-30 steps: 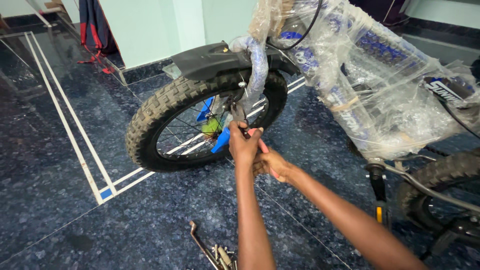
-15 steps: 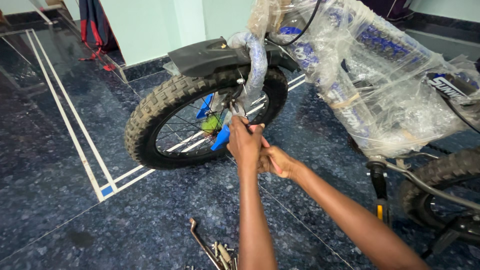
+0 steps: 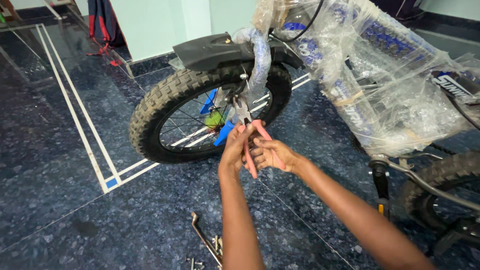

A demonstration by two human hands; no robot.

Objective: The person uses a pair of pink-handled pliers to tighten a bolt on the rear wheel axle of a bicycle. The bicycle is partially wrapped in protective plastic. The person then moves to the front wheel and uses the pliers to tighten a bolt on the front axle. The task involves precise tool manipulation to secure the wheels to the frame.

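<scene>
Change: both hands have dropped slightly from the hub; the pink plier handles, hidden before, now show.
Floor (image 3: pixel 75 200): dark speckled stone; white inlaid lines run far-left to near-centre; open room lies left and near.
Bicycle (image 3: pixel 380 85): right side, frame wrapped in clear bubble film.
Front wheel (image 3: pixel 150 115): knobby tyre, upright, centre; black mudguard (image 3: pixel 215 50) just above.
Pliers (image 3: pixel 250 135): pink handles, nose at the wheel hub, handles spread.
Left hand (image 3: pixel 235 152): closed around the left handle.
Right hand (image 3: pixel 270 155): fingers curled on the right handle.
Metal tool (image 3: pixel 205 240): lies on the floor, near edge, beside the left forearm.
</scene>
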